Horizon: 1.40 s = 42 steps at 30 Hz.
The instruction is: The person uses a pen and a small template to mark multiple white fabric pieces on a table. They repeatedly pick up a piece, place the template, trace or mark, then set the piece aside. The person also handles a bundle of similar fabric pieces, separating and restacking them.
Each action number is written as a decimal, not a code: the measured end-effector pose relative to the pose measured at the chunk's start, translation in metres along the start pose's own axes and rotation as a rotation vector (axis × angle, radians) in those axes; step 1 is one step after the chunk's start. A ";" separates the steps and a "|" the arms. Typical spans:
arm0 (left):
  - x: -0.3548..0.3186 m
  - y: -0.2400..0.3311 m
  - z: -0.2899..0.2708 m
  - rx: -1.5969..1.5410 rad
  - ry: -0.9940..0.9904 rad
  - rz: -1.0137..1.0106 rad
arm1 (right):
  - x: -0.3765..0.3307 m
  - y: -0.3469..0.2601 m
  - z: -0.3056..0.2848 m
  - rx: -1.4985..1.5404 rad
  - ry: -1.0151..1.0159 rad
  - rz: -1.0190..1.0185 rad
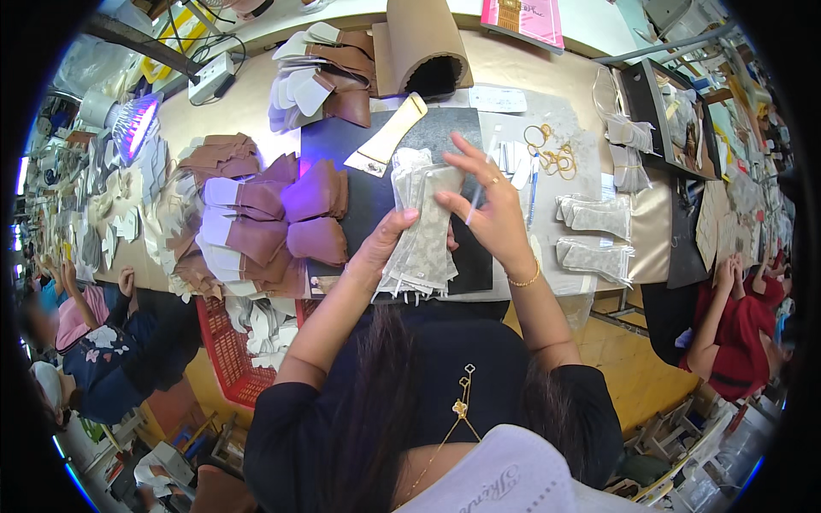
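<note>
My left hand point(383, 243) grips a stack of grey patterned cut pieces point(425, 227), narrow in the middle and flared at the ends, with its thumb on top. White edges of several pieces fan out at the stack's lower end. At the stack's upper right corner is my right hand point(489, 201), its thumb by the edge and its other fingers raised. A thin whitish stick point(477, 192) is lodged in that hand; I cannot make out its exact kind. Beneath lies a dark mat point(475, 128), with a cream template-like piece point(389, 137) of similar shape beyond the stack.
Brown and white cut pieces point(248, 214) lie in piles at left, more point(321, 77) at the back beside a brown roll point(425, 43). Grey bundles point(596, 256) and gold rings point(556, 154) are at right. A red basket point(224, 350) stands below; a lamp point(135, 126) overhangs left. Co-workers sit both sides.
</note>
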<state>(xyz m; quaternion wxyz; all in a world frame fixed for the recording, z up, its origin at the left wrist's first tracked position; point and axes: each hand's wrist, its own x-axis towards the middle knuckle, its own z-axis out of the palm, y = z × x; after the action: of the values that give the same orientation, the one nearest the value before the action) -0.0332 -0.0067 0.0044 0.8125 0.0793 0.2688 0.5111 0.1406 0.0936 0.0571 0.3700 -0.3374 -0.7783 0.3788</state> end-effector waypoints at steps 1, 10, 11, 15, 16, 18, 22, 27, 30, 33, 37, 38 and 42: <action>0.000 0.000 0.001 -0.009 0.011 0.007 | -0.004 -0.004 -0.001 -0.053 0.056 -0.060; 0.001 0.006 0.015 0.189 0.062 0.143 | -0.013 -0.015 -0.004 0.490 0.153 0.334; 0.001 0.007 0.016 0.225 0.058 0.151 | -0.013 -0.013 -0.005 0.464 0.130 0.365; -0.002 0.008 0.025 0.294 0.103 0.190 | -0.017 -0.011 -0.005 0.218 0.065 0.398; -0.003 0.008 0.027 0.255 0.116 0.207 | -0.018 -0.012 -0.005 0.316 0.083 0.314; -0.005 0.008 0.029 0.170 0.122 0.252 | -0.019 -0.018 -0.006 0.484 0.156 0.164; -0.010 0.026 0.020 0.178 0.120 0.295 | -0.016 -0.025 -0.034 1.138 0.123 0.264; -0.028 0.044 0.013 0.195 0.130 0.306 | -0.006 -0.001 -0.038 0.970 0.120 0.486; -0.033 0.041 0.017 0.179 0.155 0.296 | 0.006 0.023 -0.005 0.671 0.133 0.540; -0.033 0.037 0.021 0.138 0.180 0.264 | 0.017 0.033 0.017 -0.349 0.232 -0.015; -0.032 0.031 0.022 0.163 0.222 0.241 | 0.005 0.007 0.020 0.107 0.106 0.137; -0.031 0.030 0.022 0.178 0.222 0.259 | 0.001 -0.003 0.019 0.162 0.011 0.205; -0.027 0.026 0.021 0.214 0.228 0.286 | -0.002 -0.025 0.017 0.176 -0.039 0.122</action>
<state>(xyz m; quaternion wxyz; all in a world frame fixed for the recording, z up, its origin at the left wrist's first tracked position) -0.0520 -0.0149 0.0417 0.6831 0.1443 0.3979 0.5952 0.1211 0.0742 0.0698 0.3590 -0.3431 -0.7272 0.4739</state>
